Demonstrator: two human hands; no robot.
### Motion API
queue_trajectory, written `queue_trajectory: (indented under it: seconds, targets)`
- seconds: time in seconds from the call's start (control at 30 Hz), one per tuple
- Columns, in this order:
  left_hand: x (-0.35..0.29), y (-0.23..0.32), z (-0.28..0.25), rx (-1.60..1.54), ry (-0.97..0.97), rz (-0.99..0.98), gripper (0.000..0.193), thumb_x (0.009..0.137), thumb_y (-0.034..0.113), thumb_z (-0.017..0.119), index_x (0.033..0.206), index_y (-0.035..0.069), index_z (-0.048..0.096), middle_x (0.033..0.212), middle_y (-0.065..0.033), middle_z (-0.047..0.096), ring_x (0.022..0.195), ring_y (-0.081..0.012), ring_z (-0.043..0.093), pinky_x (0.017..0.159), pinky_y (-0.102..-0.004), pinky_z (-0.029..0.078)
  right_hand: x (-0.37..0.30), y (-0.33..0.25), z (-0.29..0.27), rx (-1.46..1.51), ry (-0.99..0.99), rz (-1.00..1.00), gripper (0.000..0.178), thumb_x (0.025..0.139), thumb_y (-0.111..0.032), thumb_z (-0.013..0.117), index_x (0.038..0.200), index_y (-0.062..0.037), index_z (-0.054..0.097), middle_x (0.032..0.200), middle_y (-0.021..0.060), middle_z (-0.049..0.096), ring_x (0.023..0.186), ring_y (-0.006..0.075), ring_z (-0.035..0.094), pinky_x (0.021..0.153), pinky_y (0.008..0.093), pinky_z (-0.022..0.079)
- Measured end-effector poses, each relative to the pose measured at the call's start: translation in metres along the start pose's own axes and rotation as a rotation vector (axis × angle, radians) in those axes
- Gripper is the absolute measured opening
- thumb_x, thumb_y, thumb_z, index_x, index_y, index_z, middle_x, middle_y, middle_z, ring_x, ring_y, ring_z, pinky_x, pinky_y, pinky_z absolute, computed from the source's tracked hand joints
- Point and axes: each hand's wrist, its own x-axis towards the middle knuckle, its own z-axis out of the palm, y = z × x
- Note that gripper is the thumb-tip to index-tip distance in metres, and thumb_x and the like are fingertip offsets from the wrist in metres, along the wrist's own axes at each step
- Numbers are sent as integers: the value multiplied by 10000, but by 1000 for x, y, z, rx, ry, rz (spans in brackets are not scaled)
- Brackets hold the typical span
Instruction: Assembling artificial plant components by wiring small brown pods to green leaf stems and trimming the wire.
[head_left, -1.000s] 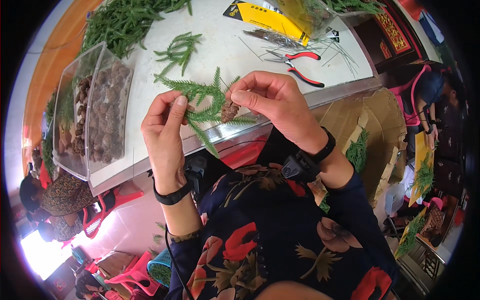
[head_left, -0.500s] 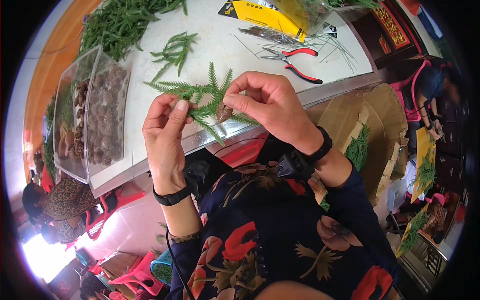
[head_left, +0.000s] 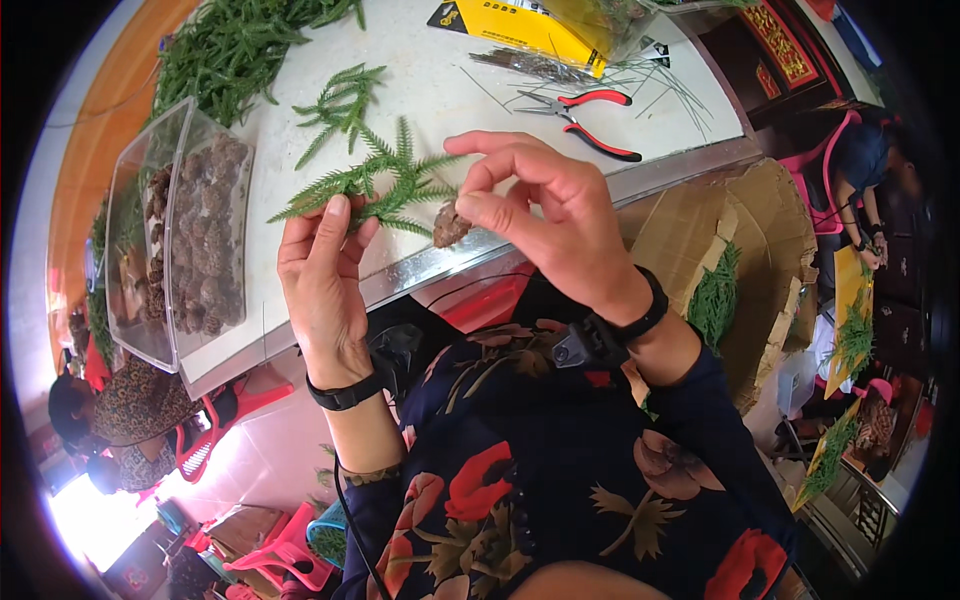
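Over the table's near edge, my left hand [head_left: 325, 270] pinches the stem of a green artificial pine sprig [head_left: 395, 180] between thumb and fingers. Its needled branches fan out upward and to the right. Close by, my right hand [head_left: 550, 205] grips a small brown pine cone [head_left: 451, 226] at its right side between thumb and fingertips. The cone hangs beside the sprig's right-hand branches; whether a wire joins the two cannot be made out.
A clear bin [head_left: 180, 230] of pine cones stands at the left. Beyond lie loose sprigs [head_left: 340, 105], a pile of greenery [head_left: 225, 60], red-handled pliers [head_left: 580, 118], thin wires [head_left: 655, 100] and a yellow package [head_left: 530, 30]. An open cardboard box [head_left: 765, 270] stands at the right; other people sit around.
My right hand has drawn the pine cone slightly down and away from the sprig's middle, its fingers lifting a little. The left hand has shifted slightly left with the sprig.
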Motion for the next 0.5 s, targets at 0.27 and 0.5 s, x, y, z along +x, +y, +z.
queue_trajectory:
  seconds: [0.27,0.5]
  targets:
    - [-5,-1,9,-94,-64,-76,180,926,103,621,1085,17,611,1011,-75,659,912,-157,639,717,-243,529,11,20,10,-298,-1,-237,81,803,-87,715,861,-43,679,991,91,669,940,186,609,879,305,432]
    - [-11,-2,18,298,168,295,260,916,108,631,1152,6,598,1049,-76,658,892,-151,612,662,-232,451,13,20,3,-167,-104,-79,94,816,-81,709,860,-14,661,910,80,672,910,178,602,854,307,449]
